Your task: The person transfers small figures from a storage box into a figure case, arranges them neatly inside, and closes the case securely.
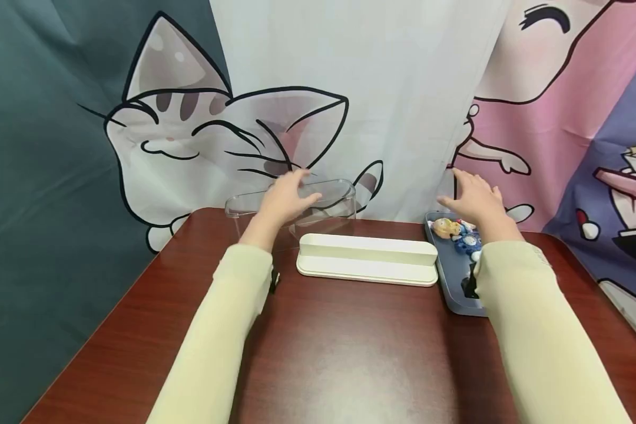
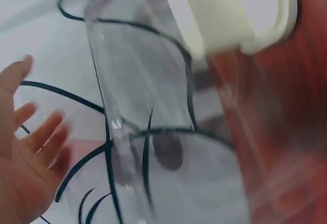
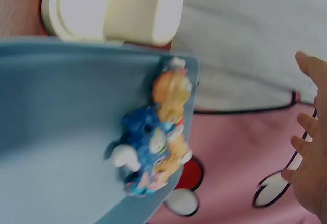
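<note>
My left hand (image 1: pixel 285 197) hovers above a clear plastic cover (image 1: pixel 325 203), its fingers spread and holding nothing. In the left wrist view the cover's rim runs close beside that hand (image 2: pixel 33 168). Over the far end of a blue-grey tray (image 1: pixel 456 291) hangs my right hand (image 1: pixel 474 197), fingers apart, also holding nothing. Small figurines (image 3: pixel 158 132), one blue and others yellow-orange, lie bunched at one end of the tray. Between the hands a cream stepped stand (image 1: pixel 368 259) rests on the table, its raised step at the back.
The dark red wooden table (image 1: pixel 350 353) reaches back to a cartoon-print curtain (image 1: pixel 403 118) hanging behind it. The stand's right end sits right beside the tray's left edge. My right sleeve (image 1: pixel 535 312) covers part of the tray in the head view.
</note>
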### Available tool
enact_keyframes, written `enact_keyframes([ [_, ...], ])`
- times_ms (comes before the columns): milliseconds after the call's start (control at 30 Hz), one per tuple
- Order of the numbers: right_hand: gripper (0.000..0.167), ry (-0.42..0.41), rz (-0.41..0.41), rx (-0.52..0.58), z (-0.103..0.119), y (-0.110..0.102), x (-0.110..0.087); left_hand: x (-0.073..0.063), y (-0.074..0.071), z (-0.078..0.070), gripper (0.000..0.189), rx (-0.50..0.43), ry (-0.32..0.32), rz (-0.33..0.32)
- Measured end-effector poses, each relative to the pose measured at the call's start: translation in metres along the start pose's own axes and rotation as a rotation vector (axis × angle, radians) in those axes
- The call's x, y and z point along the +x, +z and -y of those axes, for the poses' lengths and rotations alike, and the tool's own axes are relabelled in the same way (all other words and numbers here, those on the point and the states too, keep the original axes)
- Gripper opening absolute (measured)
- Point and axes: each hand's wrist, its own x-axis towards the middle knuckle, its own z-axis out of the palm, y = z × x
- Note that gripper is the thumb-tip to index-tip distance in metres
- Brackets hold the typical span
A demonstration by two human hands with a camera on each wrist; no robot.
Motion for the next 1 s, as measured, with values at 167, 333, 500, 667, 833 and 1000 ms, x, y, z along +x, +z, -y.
enact_keyframes([
  [167, 0.079, 0.057, -0.022, 0.130, -0.035, 0.002, -0.013, -0.032, 0.031, 0.018, 0.063, -0.263, -0.109, 0.147],
  [333, 0.077, 0.158, -0.020, 0.286, -0.072, 0.012, -0.028, -0.054, 0.062, 0.036, 0.070, -0.463, -0.185, 0.211],
  [500, 0.070, 0.200, 0.022, 0.338, -0.095, 0.019, -0.039, -0.066, 0.086, 0.046, 0.080, -0.594, -0.204, 0.272],
  [667, 0.065, 0.274, 0.033, 0.335, -0.105, 0.028, -0.041, -0.074, 0.100, 0.051, 0.090, -0.671, -0.186, 0.298],
  [833, 0.077, 0.358, 0.178, 0.338, -0.110, 0.038, -0.039, -0.079, 0.108, 0.056, 0.103, -0.647, -0.166, 0.317],
  [1000, 0.097, 0.476, 0.213, 0.500, -0.109, 0.052, -0.036, -0.079, 0.111, 0.058, 0.105, -0.622, -0.159, 0.287],
])
